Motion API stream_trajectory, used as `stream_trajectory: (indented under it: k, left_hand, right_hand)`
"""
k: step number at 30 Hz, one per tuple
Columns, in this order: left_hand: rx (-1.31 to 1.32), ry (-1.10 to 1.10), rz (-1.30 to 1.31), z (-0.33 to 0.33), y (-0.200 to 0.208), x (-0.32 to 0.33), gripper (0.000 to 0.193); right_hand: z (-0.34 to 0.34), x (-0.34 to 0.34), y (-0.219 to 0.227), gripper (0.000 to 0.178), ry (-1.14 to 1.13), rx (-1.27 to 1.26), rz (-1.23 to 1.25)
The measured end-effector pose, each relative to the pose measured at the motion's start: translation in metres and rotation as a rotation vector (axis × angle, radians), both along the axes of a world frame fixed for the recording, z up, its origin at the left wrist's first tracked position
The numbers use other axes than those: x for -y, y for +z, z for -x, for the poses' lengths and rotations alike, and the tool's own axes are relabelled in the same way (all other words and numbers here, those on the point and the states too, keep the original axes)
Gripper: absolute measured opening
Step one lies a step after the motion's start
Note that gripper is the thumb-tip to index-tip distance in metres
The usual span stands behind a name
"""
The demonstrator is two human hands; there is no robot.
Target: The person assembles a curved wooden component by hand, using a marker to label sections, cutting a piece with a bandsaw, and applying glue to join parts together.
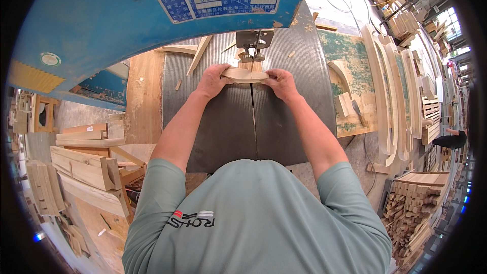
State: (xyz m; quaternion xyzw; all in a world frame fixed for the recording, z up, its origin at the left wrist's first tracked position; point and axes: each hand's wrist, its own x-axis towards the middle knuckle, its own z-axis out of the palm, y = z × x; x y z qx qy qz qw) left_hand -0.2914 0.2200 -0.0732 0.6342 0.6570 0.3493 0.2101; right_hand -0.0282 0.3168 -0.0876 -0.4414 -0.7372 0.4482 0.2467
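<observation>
A short, curved piece of pale wood (pixel 245 75) lies crosswise on the dark ribbed table (pixel 223 127) of a blue band saw (pixel 116 20). My left hand (pixel 214 78) grips its left end, with the fingers at the far side. Around its right end close the fingers of my right hand (pixel 282 84). Just beyond the wood hang the saw's blade guides (pixel 253 50), and the blade's thin line comes down at the piece. From there a narrow slot runs along the table toward me. Whether the blade is in the wood I cannot tell.
Thin offcuts (pixel 200 56) lie on the table's far left. At the right, a green-stained board (pixel 355 61) bears a curved wooden part and a brush (pixel 359 113). Long curved wood parts (pixel 390 91) stand beyond it. Stacked timber (pixel 81 165) is at the left. Another person (pixel 450 139) is far right.
</observation>
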Motion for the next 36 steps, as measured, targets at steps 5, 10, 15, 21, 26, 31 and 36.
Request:
stream_trajectory:
  k: [5,10,15,21,26,31,36]
  left_hand:
    - [0.018,-0.048,0.034,0.007,0.0,-0.008,0.052]
    - [0.006,-0.041,0.029,0.005,0.002,-0.014,0.051]
    - [-0.045,-0.034,-0.004,0.01,0.003,-0.021,0.051]
    - [-0.043,0.015,-0.058,0.016,0.004,-0.019,0.041]
    - [0.018,0.129,0.0,0.012,0.009,0.057,0.04]
    - [0.026,0.192,0.0,-0.019,0.005,0.115,0.043]
    - [-0.042,0.282,-0.044,-0.058,0.0,0.14,0.049]
  right_hand:
    - [0.004,-0.004,0.002,0.028,-0.004,-0.031,0.011]
    - [0.002,-0.015,-0.016,0.026,-0.013,-0.071,0.062]
    - [0.011,-0.022,-0.008,0.02,-0.01,-0.036,0.001]
    - [-0.005,-0.032,-0.001,0.025,-0.068,0.094,-0.165]
    - [-0.11,0.005,0.008,0.03,-0.313,0.131,-0.246]
    - [-0.248,-0.022,-0.034,0.036,-0.756,0.311,-0.345]
    - [-0.312,-0.066,-0.093,0.037,-0.729,0.441,-0.145]
